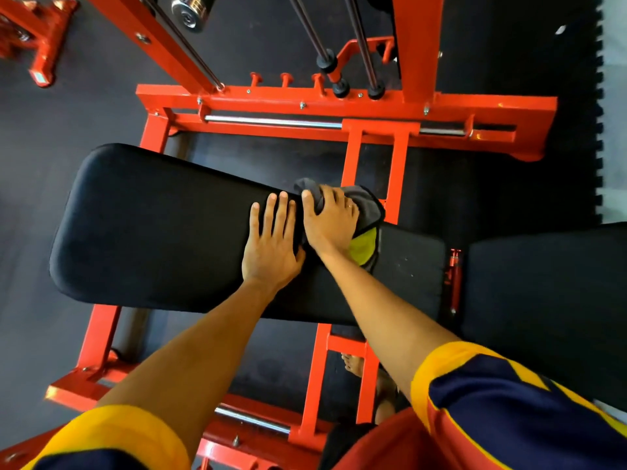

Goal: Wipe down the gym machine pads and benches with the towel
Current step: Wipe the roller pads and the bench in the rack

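A long black bench pad [152, 225] lies across the middle of the view on an orange machine frame. My left hand [271, 242] rests flat on the pad, fingers straight and spread. Right beside it, my right hand [330, 222] presses a grey and lime-green towel [368, 228] onto the pad near its far edge, fingers curled over the bunched cloth. A second black pad [549, 300] continues to the right, past a narrow gap.
The orange steel frame [339, 110] surrounds the bench, with chrome guide rods [271, 122] and cables rising at the top. Dark rubber flooring [51, 157] lies all round. A bare foot [353, 364] stands under the bench. A weight plate [190, 10] hangs top left.
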Motion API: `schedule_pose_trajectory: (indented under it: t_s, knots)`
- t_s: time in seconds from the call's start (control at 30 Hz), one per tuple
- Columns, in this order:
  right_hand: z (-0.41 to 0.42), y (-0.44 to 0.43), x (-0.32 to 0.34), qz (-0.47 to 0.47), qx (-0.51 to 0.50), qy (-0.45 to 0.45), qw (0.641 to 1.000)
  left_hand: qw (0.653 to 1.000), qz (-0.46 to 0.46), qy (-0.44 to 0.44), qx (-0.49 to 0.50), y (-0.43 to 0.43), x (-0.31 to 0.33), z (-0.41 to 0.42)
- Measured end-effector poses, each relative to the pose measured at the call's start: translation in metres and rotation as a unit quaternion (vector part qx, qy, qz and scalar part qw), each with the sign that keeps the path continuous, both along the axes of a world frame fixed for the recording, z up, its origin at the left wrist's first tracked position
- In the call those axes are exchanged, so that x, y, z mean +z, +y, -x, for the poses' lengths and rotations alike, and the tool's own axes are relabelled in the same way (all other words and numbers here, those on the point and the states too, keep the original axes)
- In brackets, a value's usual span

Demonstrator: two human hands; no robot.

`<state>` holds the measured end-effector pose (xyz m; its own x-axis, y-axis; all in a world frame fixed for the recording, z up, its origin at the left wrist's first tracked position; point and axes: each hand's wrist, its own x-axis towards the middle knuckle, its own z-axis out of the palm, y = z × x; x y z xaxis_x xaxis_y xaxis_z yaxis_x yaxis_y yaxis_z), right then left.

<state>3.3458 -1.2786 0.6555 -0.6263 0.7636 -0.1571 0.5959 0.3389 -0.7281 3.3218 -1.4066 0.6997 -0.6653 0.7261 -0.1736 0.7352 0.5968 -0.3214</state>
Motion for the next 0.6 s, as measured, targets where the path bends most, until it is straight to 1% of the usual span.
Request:
schedule_pose_trajectory:
  t_s: [0.07, 0.13, 0.17, 0.23, 0.27, 0.33, 0.37, 0.43, 0.5, 0.6]
  knots:
    - [-0.024, -0.006, -0.008, -0.019, 0.045, 0.015, 0.999, 1.000, -0.006, -0.006, -0.001, 0.000, 0.002, -0.001]
    - [-0.053, 0.005, -0.032, -0.058, 0.059, -0.039, 0.996, 1.000, -0.010, 0.005, -0.001, -0.001, 0.000, -0.002]
    - [-0.067, 0.014, -0.044, -0.050, 0.039, -0.078, 0.995, 1.000, -0.009, 0.006, 0.002, 0.000, 0.001, -0.002]
    - [-0.083, 0.028, -0.057, 0.023, -0.029, -0.143, 0.989, 1.000, -0.010, 0.007, 0.000, 0.001, 0.001, -0.003]
    - [-0.081, 0.031, -0.056, 0.069, -0.060, -0.161, 0.983, 1.000, -0.010, 0.013, -0.001, 0.001, 0.001, -0.003]
    - [-0.066, 0.025, -0.044, 0.132, -0.095, -0.161, 0.973, 1.000, -0.006, 0.015, 0.002, 0.001, 0.002, -0.002]
    - [-0.058, 0.017, -0.037, 0.141, -0.093, -0.153, 0.974, 1.000, -0.004, 0.015, 0.002, 0.000, 0.002, -0.003]
    - [-0.052, -0.007, -0.027, 0.116, -0.050, -0.120, 0.985, 1.000, 0.005, 0.019, -0.001, 0.000, 0.004, -0.004]
    - [-0.070, -0.033, -0.024, 0.059, 0.018, -0.070, 0.996, 1.000, 0.011, 0.019, -0.001, -0.001, 0.005, -0.003]
    - [-0.120, -0.046, -0.034, -0.015, 0.138, -0.018, 0.990, 1.000, 0.005, 0.007, -0.003, -0.002, 0.007, -0.003]
